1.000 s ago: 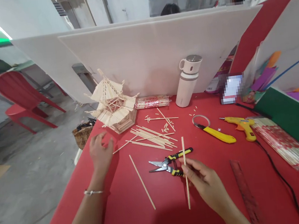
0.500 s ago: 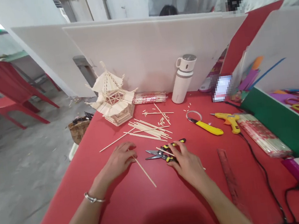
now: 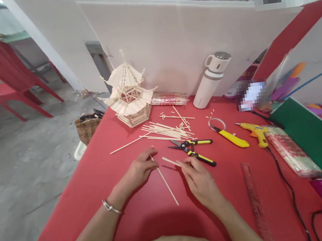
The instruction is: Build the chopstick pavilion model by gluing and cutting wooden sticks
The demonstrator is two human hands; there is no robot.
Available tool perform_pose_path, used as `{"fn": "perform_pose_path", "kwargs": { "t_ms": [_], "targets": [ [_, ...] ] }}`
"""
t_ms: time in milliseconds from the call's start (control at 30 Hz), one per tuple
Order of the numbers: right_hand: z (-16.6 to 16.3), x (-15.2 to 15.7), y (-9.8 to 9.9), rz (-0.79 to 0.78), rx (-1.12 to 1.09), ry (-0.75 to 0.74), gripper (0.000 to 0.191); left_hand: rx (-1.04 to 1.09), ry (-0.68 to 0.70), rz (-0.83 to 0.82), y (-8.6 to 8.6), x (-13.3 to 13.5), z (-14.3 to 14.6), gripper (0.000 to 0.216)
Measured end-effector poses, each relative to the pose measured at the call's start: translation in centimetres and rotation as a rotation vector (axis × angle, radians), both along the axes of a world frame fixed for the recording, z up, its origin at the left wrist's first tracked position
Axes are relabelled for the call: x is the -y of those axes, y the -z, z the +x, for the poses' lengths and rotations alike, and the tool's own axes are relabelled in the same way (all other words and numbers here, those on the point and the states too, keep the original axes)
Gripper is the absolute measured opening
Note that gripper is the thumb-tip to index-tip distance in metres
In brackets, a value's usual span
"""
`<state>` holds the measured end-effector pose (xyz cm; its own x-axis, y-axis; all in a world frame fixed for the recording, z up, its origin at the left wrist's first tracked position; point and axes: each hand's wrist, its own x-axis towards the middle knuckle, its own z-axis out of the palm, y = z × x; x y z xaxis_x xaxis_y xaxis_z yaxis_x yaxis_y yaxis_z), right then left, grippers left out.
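Note:
My left hand (image 3: 139,171) rests on the red table (image 3: 99,190), its fingertips pinching the upper end of a thin wooden stick (image 3: 165,181) that lies on the table. My right hand (image 3: 199,182) holds a second wooden stick (image 3: 170,161), which points up and to the left from my fingers. Yellow-handled snips (image 3: 192,150) lie just beyond my right hand. A loose pile of sticks (image 3: 166,131) sits behind them. A small pagoda model (image 3: 128,97) made of sticks stands at the back left.
A white bottle (image 3: 210,79), a yellow-handled knife (image 3: 232,138), a yellow glue gun (image 3: 256,132) with a black cord, packs of sticks (image 3: 292,153) and a red ruler (image 3: 255,198) lie to the right. White partition boards stand behind. A basket (image 3: 87,127) and a red chair (image 3: 5,73) are off the left edge.
My right hand left the snips and now holds a stick off the table. My left hand took hold of the lying stick's end. The view shifted left.

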<state>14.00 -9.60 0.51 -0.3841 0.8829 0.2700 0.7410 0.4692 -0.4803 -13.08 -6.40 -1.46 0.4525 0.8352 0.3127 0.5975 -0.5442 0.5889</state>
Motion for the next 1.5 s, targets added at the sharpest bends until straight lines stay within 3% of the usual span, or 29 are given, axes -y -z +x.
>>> {"fn": "perform_pose_path", "kwargs": {
  "t_ms": [100,400,633,800,1167,1300,1500],
  "targets": [
    [-0.9,0.7,0.9,-0.016,-0.044,-0.089,0.042,0.027,0.013,-0.063,0.3,0.0,-0.3,0.03],
    [-1.6,0.1,1.5,0.016,-0.079,-0.033,0.027,0.057,0.034,-0.144,-0.7,0.2,-0.6,0.031],
    [-1.4,0.5,2.5,0.044,-0.134,0.062,0.028,0.067,0.022,-0.081,-0.4,0.3,-0.5,0.028],
    [-1.7,0.8,2.7,0.049,-0.172,0.163,0.027,0.079,-0.06,0.006,-0.5,0.0,-0.7,0.025],
    [-1.6,0.8,2.1,0.068,-0.106,0.155,0.029,0.135,-0.176,0.105,-0.4,0.2,-0.3,0.018],
    [-1.2,0.5,1.5,0.092,-0.016,0.082,0.032,0.038,-0.17,0.119,-1.0,0.4,0.0,0.02],
    [-0.2,0.3,1.1,0.117,0.076,0.118,0.03,-0.261,-0.302,-0.02,-1.4,1.6,1.5,0.042]
  ]
}}
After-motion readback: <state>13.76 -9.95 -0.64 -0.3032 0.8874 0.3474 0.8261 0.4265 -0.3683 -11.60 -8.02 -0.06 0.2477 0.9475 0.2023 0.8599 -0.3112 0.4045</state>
